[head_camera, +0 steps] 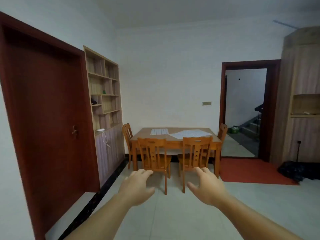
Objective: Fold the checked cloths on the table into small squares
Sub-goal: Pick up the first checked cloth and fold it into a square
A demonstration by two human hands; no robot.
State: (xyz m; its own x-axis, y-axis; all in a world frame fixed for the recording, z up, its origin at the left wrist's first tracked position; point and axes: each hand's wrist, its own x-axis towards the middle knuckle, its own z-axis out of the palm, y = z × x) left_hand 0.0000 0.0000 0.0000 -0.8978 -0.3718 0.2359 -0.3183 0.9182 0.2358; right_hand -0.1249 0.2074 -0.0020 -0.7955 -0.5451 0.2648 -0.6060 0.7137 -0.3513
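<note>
We hold our left hand (136,187) and right hand (207,187) out, fingers apart and empty, facing two cloths (189,133) on the counter (174,141).

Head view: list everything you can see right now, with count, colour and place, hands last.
checked cloths: two, pale, flat on the table; the right one lies askew
table: one, brown wood, against the far wall
chairs: four, brown wood, two at the near side, one at each end
door: one, dark red, closed, left wall
shelf unit: one, light wood, beside the door
doorway: one, open, right, stairs beyond
mat: one, red, floor by the doorway
left hand: open, empty
right hand: open, empty
</note>
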